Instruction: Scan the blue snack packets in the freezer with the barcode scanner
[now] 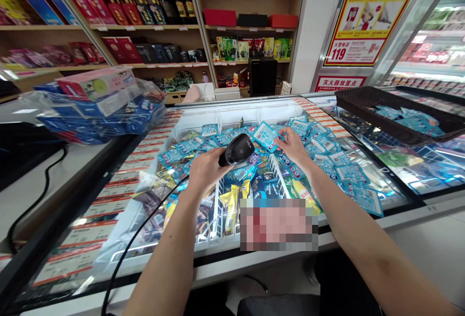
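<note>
My left hand (207, 170) is wrapped round the handle of a black corded barcode scanner (238, 149). The scanner's head points up and to the right, towards a light blue packet (266, 136). My right hand (291, 145) pinches that packet by its right edge and holds it tilted, its printed back with a white label turned to me. Many similar blue packets (327, 146) lie spread over the glass lid around both hands, some overlapping. A black cable (136, 236) runs from the scanner down the left side.
Beneath the glass, a chest freezer holds yellow ice cream wrappers (229, 204) in white wire baskets. A brown basket (385, 122) with more blue packets stands at right. Plastic-wrapped boxes (98, 107) sit at left. Price labels (109, 207) line the lid. Shelves (145, 27) stand behind.
</note>
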The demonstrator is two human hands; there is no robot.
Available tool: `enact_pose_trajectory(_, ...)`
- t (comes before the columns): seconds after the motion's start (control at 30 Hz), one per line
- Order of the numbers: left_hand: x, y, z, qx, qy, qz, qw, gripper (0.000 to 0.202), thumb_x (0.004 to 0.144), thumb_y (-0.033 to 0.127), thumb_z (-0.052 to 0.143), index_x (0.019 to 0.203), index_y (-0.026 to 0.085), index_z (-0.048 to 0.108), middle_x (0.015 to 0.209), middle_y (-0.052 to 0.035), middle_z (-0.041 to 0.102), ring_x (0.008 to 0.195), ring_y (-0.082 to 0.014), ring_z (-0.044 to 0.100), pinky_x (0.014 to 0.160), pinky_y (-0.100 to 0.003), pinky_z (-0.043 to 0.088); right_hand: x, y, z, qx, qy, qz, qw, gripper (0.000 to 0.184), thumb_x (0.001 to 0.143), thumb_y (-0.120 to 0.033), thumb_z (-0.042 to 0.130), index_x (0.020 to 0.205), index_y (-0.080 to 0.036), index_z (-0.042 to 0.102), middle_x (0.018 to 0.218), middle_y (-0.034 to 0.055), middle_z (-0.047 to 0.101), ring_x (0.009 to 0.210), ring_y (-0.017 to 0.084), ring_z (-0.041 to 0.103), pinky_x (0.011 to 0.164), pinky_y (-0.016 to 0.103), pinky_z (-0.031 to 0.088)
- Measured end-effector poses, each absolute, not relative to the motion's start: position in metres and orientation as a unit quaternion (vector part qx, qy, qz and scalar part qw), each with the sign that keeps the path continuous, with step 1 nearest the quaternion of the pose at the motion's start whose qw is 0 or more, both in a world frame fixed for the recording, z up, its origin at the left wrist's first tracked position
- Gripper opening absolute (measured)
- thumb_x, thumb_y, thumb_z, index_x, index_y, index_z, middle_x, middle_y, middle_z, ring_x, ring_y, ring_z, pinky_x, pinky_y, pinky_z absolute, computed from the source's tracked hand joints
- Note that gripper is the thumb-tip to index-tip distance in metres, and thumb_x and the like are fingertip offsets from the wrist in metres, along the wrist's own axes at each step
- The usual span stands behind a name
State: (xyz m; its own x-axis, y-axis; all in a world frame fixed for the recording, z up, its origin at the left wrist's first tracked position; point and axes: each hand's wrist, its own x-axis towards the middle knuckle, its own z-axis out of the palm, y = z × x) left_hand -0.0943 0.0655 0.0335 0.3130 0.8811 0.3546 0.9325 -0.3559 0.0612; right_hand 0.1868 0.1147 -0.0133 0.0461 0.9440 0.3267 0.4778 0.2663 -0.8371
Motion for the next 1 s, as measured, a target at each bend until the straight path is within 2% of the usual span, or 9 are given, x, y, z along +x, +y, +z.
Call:
enact_pose_trajectory(0.4, -0.095, 0.066, 0.032, -0.796, -0.569, -0.189, 0.082, 0.036, 0.074, 0.045, 0.052, 0.103, 0.025, 0.06, 0.096, -0.0025, 0.067, 0.083, -0.0201, 0.061, 0.058, -0.025, 0.036, 0.187, 0.115, -0.012, -0.564, -0.635, 0.231, 0.475, 0.032, 0.076, -0.043, 0.054, 0.099, -0.023, 0.043, 0.068, -0.0031, 0.057, 0.055, 0.015, 0.059, 0.052, 0.029, 0.047)
enact_pose_trajectory(0.67, -0.099, 0.069, 0.032, -0.755, -0.612, -0.213, 0.102, 0.035, 0.075, 0.049, 0.051, 0.098, 0.024, 0.06, 0.092, -0.0036, 0.066, 0.081, -0.0211, 0.061, 0.055, -0.025, 0.032, 0.209, 0.113, -0.009, -0.607, -0.551, 0.136, 0.556, 0.038, 0.081, -0.04, 0.047, 0.113, -0.02, 0.038, 0.069, 0.0003, 0.057, 0.057, 0.018, 0.06, 0.057, 0.033, 0.049)
enact_pose_trajectory(0.9, -0.101, 0.069, 0.034, -0.737, -0.633, -0.215, 0.096, 0.039, 0.076, 0.053, 0.047, 0.099, 0.024, 0.059, 0.094, -0.0043, 0.066, 0.083, -0.0217, 0.061, 0.055, -0.025, 0.033, 0.232, 0.12, -0.013, -0.649, -0.504, 0.075, 0.565, 0.046, 0.08, -0.042, 0.045, 0.117, -0.014, 0.038, 0.091, 0.0097, 0.061, 0.079, 0.022, 0.061, 0.073, 0.041, 0.049)
enact_pose_trajectory(1.0, -0.103, 0.07, 0.034, -0.731, -0.643, -0.209, 0.095, 0.04, 0.076, 0.054, 0.047, 0.099, 0.024, 0.059, 0.094, -0.0043, 0.067, 0.083, -0.0217, 0.061, 0.055, -0.026, 0.033, 0.232, 0.118, -0.012, -0.651, -0.508, 0.078, 0.558, 0.047, 0.08, -0.042, 0.046, 0.117, -0.013, 0.041, 0.09, 0.0102, 0.061, 0.082, 0.023, 0.06, 0.076, 0.041, 0.048)
